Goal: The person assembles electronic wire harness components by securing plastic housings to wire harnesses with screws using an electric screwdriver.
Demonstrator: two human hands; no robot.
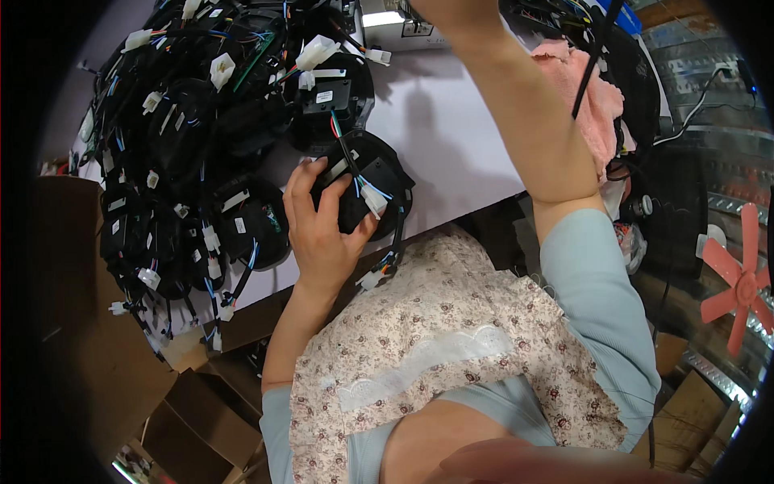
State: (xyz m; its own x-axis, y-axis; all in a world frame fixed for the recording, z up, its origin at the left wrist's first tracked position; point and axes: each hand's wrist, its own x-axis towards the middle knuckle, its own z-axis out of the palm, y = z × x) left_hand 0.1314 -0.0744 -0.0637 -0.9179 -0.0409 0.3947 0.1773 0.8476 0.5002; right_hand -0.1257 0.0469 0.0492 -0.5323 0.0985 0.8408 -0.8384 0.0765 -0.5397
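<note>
My left hand (321,234) grips the near left side of a black round electrical unit (379,173) at the table's front edge. Its fingers curve over the unit, and the thumb lies near a white plug connector (372,200) on coloured wires. A second wire lead with a white connector (371,279) hangs off the unit over the edge. My right arm stretches away across the table, and my right hand (459,11) is cut off by the top of the picture, its fingers hidden. Just beyond the gripped unit lies another black unit (326,101) with a white label.
Many similar black units (181,121) with wires and white connectors are heaped on the left of the white table (451,137). A pale box (407,34) stands at the back. At right are a pink cloth (592,105) and a red fan (742,282). Cardboard boxes (205,419) sit below left.
</note>
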